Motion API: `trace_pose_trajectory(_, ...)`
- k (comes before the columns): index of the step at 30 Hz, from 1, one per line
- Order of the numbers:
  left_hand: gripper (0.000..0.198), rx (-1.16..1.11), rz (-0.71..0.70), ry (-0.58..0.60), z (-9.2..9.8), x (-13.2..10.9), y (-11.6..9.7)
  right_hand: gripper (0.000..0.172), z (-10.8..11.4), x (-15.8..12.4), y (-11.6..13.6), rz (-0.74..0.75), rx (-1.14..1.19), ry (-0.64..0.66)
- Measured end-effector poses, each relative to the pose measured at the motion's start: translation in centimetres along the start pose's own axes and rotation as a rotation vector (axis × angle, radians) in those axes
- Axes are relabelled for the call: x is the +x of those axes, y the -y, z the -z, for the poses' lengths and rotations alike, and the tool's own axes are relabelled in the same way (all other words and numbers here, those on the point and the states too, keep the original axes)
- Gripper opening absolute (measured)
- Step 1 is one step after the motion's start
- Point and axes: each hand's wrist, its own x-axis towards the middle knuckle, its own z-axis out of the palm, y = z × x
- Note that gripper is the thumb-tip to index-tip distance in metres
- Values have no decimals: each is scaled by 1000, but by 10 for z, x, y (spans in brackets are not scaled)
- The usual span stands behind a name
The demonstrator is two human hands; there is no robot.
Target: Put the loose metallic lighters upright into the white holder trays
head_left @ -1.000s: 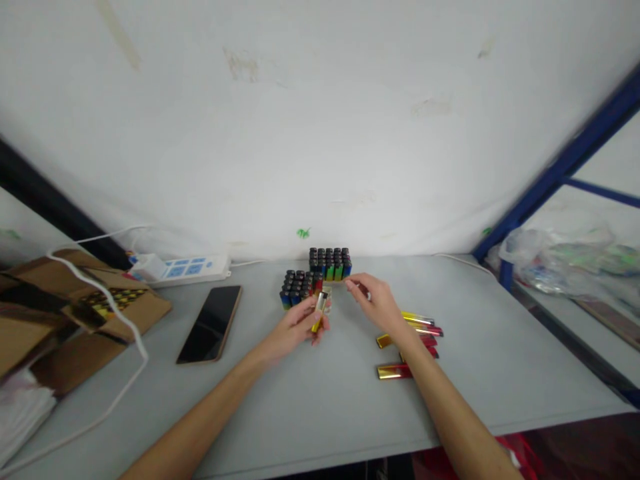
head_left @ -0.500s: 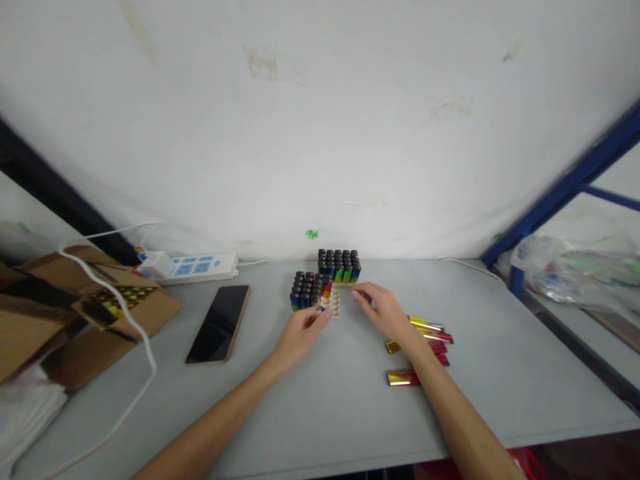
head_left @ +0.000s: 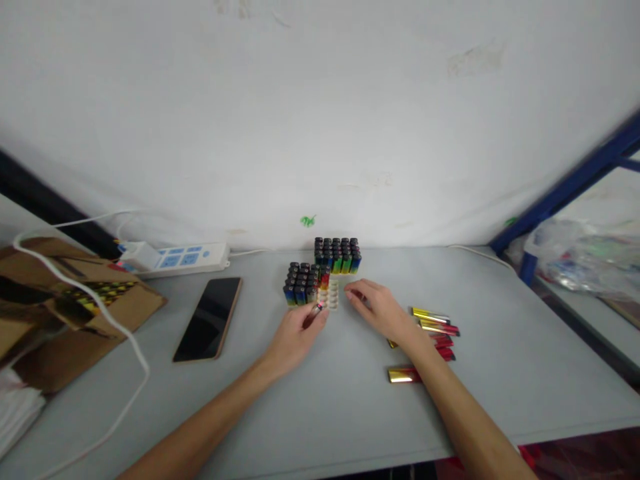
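My left hand [head_left: 296, 337] is closed around a small lighter [head_left: 317, 309], its top showing between thumb and forefinger and the rest hidden. Just beyond the fingertips lies a white tray [head_left: 334, 297] with round-edged slots. Upright lighters with black tops [head_left: 301, 283] fill its left side, and a red-and-yellow lighter [head_left: 325, 277] stands beside them. To the right of the tray hovers my right hand [head_left: 376, 308], fingers loosely bent and apart, with nothing visible in them. Several gold-and-red lighters [head_left: 404, 375] lie flat near and partly under my right forearm.
A second block of upright lighters [head_left: 337, 257] stands against the wall. On the left are a phone [head_left: 207, 320], a power strip [head_left: 193, 259], an opened cardboard box [head_left: 100, 333] and a looping white cable [head_left: 143, 360]. Plastic bags [head_left: 590, 260] lie beyond the blue frame at right.
The camera view has shifted slightly. My left hand stays at the tray's near edge, with the lighter's top now showing more. My right hand keeps its place, its fingers slightly more curled.
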Motion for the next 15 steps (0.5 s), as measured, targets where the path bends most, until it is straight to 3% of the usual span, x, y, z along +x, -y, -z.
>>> trace_pose_trajectory(2,45,16,-15,27,0,-1,-1,25,-6,0,-1,13,-5,-15)
trace_pose_trajectory(6,35,8,-74,34,1,-3,-2,60,-21,2,-4,38,-37,-48)
trace_pose_trajectory(9,29,-1,-123,-6,4,-7,-7,76,-31,5,-4,31,-72,-28)
trace_pose_trajectory(13,26,3,-137,74,25,-15,-29,80,-38,10,-4,9,-61,-44)
trace_pose_trajectory(15,27,-47,-165,38,41,-15,-44,83,-39,12,-4,-12,-43,-57)
